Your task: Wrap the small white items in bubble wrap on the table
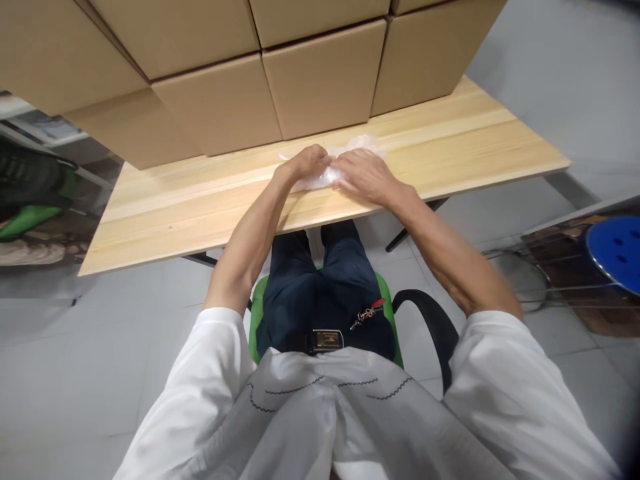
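Observation:
A crumpled piece of clear, whitish plastic (367,142) lies on the wooden table (165,230), close to its front edge. My left hand (311,161) is closed on the plastic's left part, fingers curled in. From the other side my right hand (364,175) is closed over it too, its fingertips nearly meeting the left ones. Plastic shows behind the right hand and below the gap between both hands. Whether anything is wrapped inside, I cannot tell.
Stacked brown cardboard boxes (325,80) form a wall along the table's back, just beyond my hands. I sit on a green chair (257,303) with a black armrest (433,313). A blue stool (617,250) stands at the right. Dark and green items (33,220) are at the far left.

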A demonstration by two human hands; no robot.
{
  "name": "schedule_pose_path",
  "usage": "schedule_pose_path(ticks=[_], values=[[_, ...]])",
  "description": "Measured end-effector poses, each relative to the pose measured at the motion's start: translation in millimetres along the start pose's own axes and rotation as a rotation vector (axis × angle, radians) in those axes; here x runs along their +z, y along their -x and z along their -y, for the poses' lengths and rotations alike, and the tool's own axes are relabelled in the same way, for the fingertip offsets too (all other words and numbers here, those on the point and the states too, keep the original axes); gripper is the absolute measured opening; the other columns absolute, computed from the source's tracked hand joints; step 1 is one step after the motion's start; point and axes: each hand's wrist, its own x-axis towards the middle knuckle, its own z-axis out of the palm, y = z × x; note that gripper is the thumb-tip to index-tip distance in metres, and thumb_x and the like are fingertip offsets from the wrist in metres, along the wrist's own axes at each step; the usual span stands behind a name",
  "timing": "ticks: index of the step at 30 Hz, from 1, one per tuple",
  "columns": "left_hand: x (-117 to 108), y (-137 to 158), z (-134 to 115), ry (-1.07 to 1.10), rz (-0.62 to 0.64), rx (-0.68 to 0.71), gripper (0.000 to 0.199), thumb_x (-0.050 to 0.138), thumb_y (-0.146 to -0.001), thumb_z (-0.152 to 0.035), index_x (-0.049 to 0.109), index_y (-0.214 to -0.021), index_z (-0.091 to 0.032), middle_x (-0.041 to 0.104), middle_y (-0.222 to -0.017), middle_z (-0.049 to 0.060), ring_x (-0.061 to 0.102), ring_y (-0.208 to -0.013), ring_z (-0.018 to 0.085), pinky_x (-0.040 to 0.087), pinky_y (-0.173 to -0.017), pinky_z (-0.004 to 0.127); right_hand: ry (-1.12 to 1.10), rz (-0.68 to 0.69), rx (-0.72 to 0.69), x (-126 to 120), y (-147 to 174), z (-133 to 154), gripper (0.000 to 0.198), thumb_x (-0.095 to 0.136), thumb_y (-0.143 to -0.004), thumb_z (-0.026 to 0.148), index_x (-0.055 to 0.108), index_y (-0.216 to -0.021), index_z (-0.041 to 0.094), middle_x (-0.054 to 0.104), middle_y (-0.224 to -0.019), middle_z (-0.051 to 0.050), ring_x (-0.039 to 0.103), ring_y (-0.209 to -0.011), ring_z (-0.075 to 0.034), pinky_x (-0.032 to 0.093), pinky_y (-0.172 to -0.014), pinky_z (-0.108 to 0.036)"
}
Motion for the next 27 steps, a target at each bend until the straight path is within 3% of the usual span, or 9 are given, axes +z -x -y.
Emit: schedule_pose_path(ticks=[3,7,10,13,18,22,27], values=[[3.3,1.4,-1.1,-0.091,-0.051,0.003,0.048,0.052,-0.125,-0.042,0.091,-0.133,-0.015,0.094,-0.122,0.023,0.088,-0.134,0.042,0.067,-0.120,0.051,-0.040,-0.002,-0.021,11.9,1.9,7.0,0.054,0.065,-0.124,0.049,0.079,-0.170,0.023,0.082,-0.169,-0.023,0.067,-0.160,-0.050,0.049,-0.139,-0.069],[6.3,31.5,-14.4,-0.211,-0.200,-0.037,0.055,0.043,-0.130,-0.047,0.081,-0.154,-0.015,0.088,-0.150,0.031,0.082,-0.148,0.049,0.061,-0.128,0.061,-0.072,0.010,0.009,10.3,-8.8,1.1,0.055,0.059,-0.129,0.060,0.083,-0.161,0.022,0.087,-0.159,-0.023,0.070,-0.153,-0.047,0.053,-0.133,-0.062],[6.5,56.8,-21.7,-0.238,-0.179,0.052,0.056,0.048,-0.131,-0.056,0.078,-0.157,-0.018,0.083,-0.161,0.032,0.079,-0.151,0.050,0.056,-0.133,0.063,-0.102,0.060,0.067,-5.2,-21.0,-6.0,0.056,0.056,-0.130,0.064,0.088,-0.151,0.024,0.091,-0.149,-0.021,0.076,-0.143,-0.045,0.057,-0.125,-0.057],[6.3,64.2,-20.1,-0.249,-0.135,0.096,0.053,0.057,-0.129,-0.058,0.076,-0.159,-0.019,0.081,-0.164,0.031,0.078,-0.153,0.049,0.055,-0.133,0.060,-0.130,0.127,0.128,-23.8,-31.1,-10.0,0.053,0.059,-0.128,0.063,0.092,-0.139,0.024,0.094,-0.138,-0.018,0.081,-0.129,-0.042,0.057,-0.114,-0.053],[2.5,46.5,-9.9,-0.199,-0.113,0.089,0.053,0.048,-0.132,-0.057,0.079,-0.154,-0.020,0.088,-0.153,0.026,0.082,-0.148,0.044,0.059,-0.126,0.053,-0.118,0.105,0.127,-31.6,-32.8,-14.1,0.056,0.050,-0.131,0.059,0.093,-0.138,0.024,0.095,-0.133,-0.016,0.083,-0.125,-0.040,0.058,-0.112,-0.052],[0.1,32.6,-6.2,-0.161,-0.104,0.103,0.055,0.045,-0.134,-0.054,0.087,-0.144,-0.020,0.093,-0.137,0.023,0.087,-0.138,0.044,0.061,-0.124,0.054,-0.023,0.002,0.077,-18.1,-17.4,-14.4,0.056,0.043,-0.131,0.045,0.083,-0.160,0.022,0.086,-0.163,-0.023,0.076,-0.151,-0.046,0.059,-0.125,-0.060],[1.4,19.3,-0.5,-0.012,-0.127,0.075,0.054,0.047,-0.134,-0.048,0.091,-0.126,-0.018,0.094,-0.127,0.018,0.088,-0.131,0.039,0.063,-0.123,0.051,-0.013,-0.002,0.026,-6.8,-0.9,-8.1,0.061,0.053,-0.130,0.060,0.073,-0.172,0.020,0.081,-0.172,-0.027,0.070,-0.159,-0.052,0.055,-0.131,-0.068]])
